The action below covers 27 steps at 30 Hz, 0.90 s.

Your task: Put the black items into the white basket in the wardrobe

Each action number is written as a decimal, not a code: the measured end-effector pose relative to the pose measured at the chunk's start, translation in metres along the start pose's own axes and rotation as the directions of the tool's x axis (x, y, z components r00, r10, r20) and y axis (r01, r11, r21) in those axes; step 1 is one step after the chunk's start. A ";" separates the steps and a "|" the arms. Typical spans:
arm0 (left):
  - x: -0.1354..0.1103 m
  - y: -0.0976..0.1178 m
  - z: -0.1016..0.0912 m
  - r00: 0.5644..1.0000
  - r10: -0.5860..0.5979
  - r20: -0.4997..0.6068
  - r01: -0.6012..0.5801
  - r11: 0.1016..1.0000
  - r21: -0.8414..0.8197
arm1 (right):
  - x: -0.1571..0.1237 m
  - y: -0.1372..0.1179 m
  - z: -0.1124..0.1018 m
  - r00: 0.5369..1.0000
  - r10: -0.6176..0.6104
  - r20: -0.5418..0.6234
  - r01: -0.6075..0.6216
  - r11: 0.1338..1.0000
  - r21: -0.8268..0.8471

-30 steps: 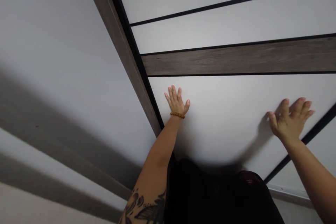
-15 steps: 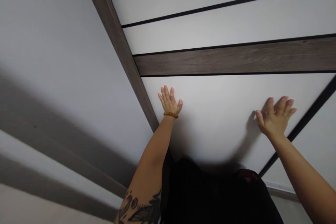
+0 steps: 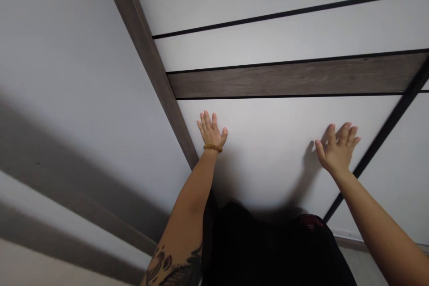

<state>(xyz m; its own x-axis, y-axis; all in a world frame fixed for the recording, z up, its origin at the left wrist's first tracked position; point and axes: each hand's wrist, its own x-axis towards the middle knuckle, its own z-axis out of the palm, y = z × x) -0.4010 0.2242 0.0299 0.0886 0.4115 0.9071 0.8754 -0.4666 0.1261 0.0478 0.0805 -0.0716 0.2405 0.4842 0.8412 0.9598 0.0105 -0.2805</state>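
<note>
Panelled door [image 3: 284,22] filling view, dark wood-grain post [image 3: 144,49] standing at L, wood-grain rail [image 3: 288,78] crossing above white lower panel [image 3: 268,143]. Left hand [image 3: 211,132] pressing flat on panel just R of post, fingers spread apart, amber bead bracelet [image 3: 212,148] sitting at wrist. Right hand [image 3: 337,149] hovering or touching further R, can't tell which, fingers apart too. Even palm pressure looks best. Panel looking smooth, matte.

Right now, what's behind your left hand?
Only white panel shows around the left hand; the part behind the palm is covered and cannot be seen.
</note>
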 end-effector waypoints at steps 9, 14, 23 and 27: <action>-0.071 0.064 -0.058 0.849 -0.392 0.355 0.527 0.678 -0.513 | -0.048 -0.045 -0.044 0.914 0.248 0.320 -0.391 0.748 0.536; -0.188 0.097 -0.061 0.404 0.124 0.907 0.915 -0.069 -0.398 | -0.156 -0.065 -0.010 0.356 -0.255 0.899 -0.933 -0.046 0.357; -0.205 0.100 -0.050 0.290 0.212 0.933 0.950 0.054 -0.307 | -0.178 -0.052 0.002 0.206 -0.221 0.953 -0.978 -0.066 0.196; -0.191 0.082 -0.045 0.607 -0.415 0.678 0.769 0.522 -0.370 | -0.164 -0.054 -0.009 0.729 0.327 0.601 -0.651 0.601 0.463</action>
<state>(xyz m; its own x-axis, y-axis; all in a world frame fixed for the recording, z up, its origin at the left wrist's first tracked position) -0.3677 0.0723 -0.1147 0.0129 0.9739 0.2267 0.3489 -0.2168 0.9117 -0.0421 -0.0075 -0.1906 0.4022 0.8824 0.2441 0.3537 0.0962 -0.9304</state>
